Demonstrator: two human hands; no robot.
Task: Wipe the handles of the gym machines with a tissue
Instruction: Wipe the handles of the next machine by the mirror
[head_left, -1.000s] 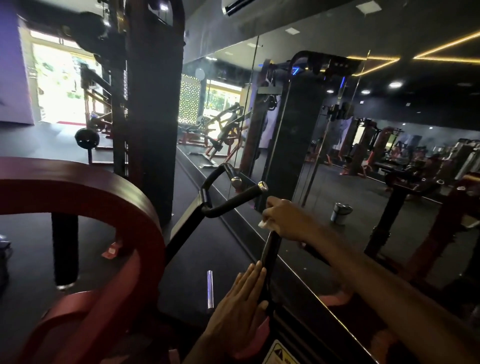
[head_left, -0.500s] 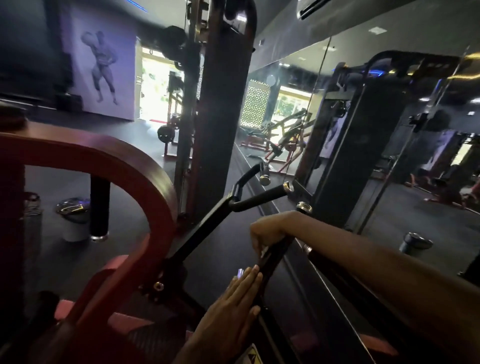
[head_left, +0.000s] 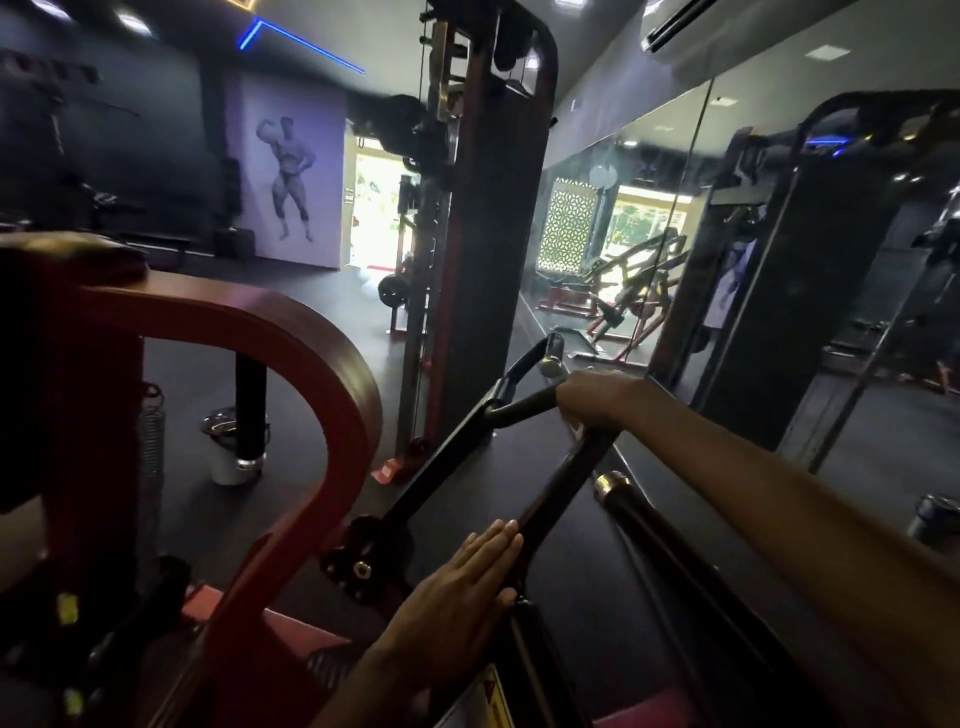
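A black machine handle bar (head_left: 550, 488) rises slantwise from the lower middle to a short cross grip (head_left: 519, 408). My right hand (head_left: 592, 400) curls round the top of the bar where it meets that grip's end. A pale sliver of tissue (head_left: 575, 427) shows under its fingers. My left hand (head_left: 467, 582) lies flat against the bar's lower part, fingers straight and together, with the thumb on the bar's other side. A second curved handle (head_left: 524, 358) arches just above the cross grip.
A thick red curved frame (head_left: 311, 353) fills the left foreground. A tall red and black weight tower (head_left: 488, 260) stands behind the handles. A mirror wall (head_left: 649, 234) runs along the right. A steel bin (head_left: 228, 452) and a black post (head_left: 251, 405) stand on the dark floor.
My right hand has slid up the bar to the end of the cross grip. My left hand stays flat low on the bar. My view has turned left.
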